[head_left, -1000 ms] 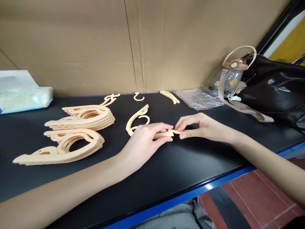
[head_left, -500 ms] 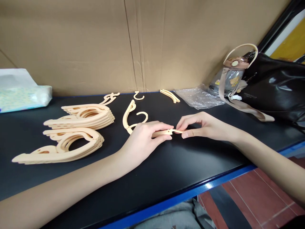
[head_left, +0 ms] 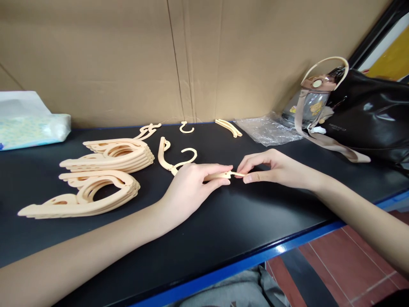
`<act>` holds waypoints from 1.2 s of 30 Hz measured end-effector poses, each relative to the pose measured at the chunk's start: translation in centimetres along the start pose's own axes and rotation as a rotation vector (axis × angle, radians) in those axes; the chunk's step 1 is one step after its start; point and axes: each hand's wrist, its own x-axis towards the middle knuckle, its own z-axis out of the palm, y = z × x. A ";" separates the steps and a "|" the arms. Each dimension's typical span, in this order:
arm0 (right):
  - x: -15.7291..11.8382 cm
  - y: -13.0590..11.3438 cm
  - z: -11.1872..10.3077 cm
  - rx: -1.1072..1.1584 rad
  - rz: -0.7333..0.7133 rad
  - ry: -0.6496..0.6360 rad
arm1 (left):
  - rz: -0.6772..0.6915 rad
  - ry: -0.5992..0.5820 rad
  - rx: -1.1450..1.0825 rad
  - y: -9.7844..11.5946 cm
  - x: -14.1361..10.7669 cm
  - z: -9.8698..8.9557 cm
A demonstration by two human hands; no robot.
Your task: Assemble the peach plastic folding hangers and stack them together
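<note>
My left hand (head_left: pixel 194 185) is closed around one arm of a cream plastic hanger (head_left: pixel 164 157). The hanger's hook curls up behind my knuckles, and its other arm points up and away to the left. Between my right thumb and fingers, my right hand (head_left: pixel 268 170) pinches a thin cream strip (head_left: pixel 238 174). The strip's left end meets the tip of the hanger arm; whether the two are locked together cannot be made out. My palms hide part of both pieces.
Two stacks of folded hangers (head_left: pixel 108 155) lie at left, near a tissue pack (head_left: pixel 35 128). Along the back are a loose hook (head_left: pixel 186 128), curved strips (head_left: pixel 229 128) and a plastic bag (head_left: pixel 268 130). A bottle (head_left: pixel 311 102) and black bag (head_left: pixel 373 115) stand at right.
The free arm of the hanger has swung left and down a little. Both hands keep their holds in nearly the same place.
</note>
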 end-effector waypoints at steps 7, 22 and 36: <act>-0.1 -0.4 0.1 0.051 -0.002 -0.015 | -0.040 -0.058 -0.046 0.1 0.2 -0.1; -0.3 -0.7 0.3 0.042 -0.043 -0.066 | -0.004 -0.135 0.006 0.2 0.4 -0.2; -0.3 -0.7 0.6 -0.147 -0.199 -0.063 | -0.008 -0.160 0.009 0.5 0.5 -0.3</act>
